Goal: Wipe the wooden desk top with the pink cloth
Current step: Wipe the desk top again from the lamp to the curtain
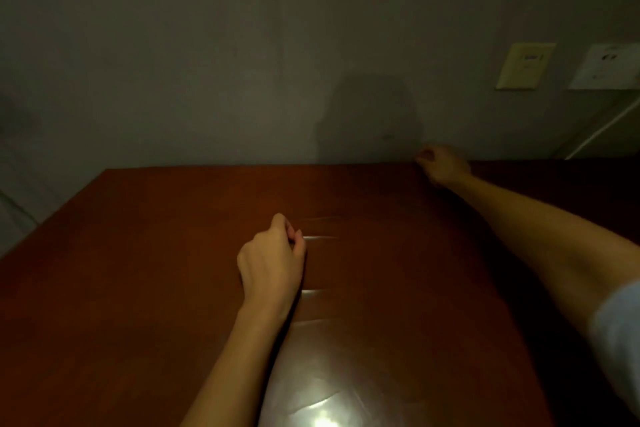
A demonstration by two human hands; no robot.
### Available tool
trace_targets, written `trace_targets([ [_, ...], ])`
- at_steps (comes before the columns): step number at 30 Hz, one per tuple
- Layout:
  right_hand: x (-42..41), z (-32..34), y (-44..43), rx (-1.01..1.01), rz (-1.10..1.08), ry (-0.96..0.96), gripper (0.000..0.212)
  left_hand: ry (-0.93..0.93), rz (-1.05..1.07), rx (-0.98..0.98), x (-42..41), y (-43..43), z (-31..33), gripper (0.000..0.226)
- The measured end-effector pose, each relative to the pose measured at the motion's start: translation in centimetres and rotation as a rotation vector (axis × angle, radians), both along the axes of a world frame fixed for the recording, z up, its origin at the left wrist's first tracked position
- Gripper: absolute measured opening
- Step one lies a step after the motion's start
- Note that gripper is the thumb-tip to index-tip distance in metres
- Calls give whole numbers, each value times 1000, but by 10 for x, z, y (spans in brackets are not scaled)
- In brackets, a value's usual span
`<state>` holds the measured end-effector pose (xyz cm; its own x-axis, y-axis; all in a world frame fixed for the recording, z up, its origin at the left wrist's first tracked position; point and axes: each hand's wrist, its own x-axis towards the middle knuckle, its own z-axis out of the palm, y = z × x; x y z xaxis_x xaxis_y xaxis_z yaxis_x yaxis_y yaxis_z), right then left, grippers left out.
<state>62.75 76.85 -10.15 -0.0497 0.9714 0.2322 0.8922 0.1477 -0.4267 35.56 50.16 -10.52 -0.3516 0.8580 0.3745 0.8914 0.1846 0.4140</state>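
Dim room. Wooden desk top (138,270) across the lower half, far edge butted against a bare grey wall (207,62), left edge running diagonally off toward the near left. Glossy, wrinkled clear film (346,357) over the middle and right of the wood, catching a bright glare near the bottom edge.

Left hand (273,260) resting near the middle of the desk, fingers and thumb pinched together right at the film's creased left border. Hard to tell whether any film is actually caught between them.

Right hand (443,163) stretched out to the far edge by the wall, fingers curled closed. Too dark and blurred to tell what, if anything, is in that grasp. Pale sleeve (620,340) at the right border.

Pink cloth not to be made out in either hand or on the wood.

Broad open wood left of the left hand, between the two hands, and along the far edge. On the wall at upper right, a yellowish plate (524,65) beside a white sheet (606,66).
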Motion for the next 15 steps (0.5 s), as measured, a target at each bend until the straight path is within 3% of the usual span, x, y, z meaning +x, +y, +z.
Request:
trace_targets([
  [3,-51,4,-8,-6,99,-25,34,2,-1,10,0,1,0,15],
  [7,-110,9,-72,-12,587,-7,23,-19,0,12,-3,3,0,14],
  [10,-99,7,-133,-53,869,-64,13,-23,9,23,-4,1,-2,15],
  [12,-66,10,-143,-77,911,-38,15,-20,0,31,-4,0,-4,15],
  [15,-17,15,-105,-100,694,94,16,-22,-8,28,-2,0,-4,15],
])
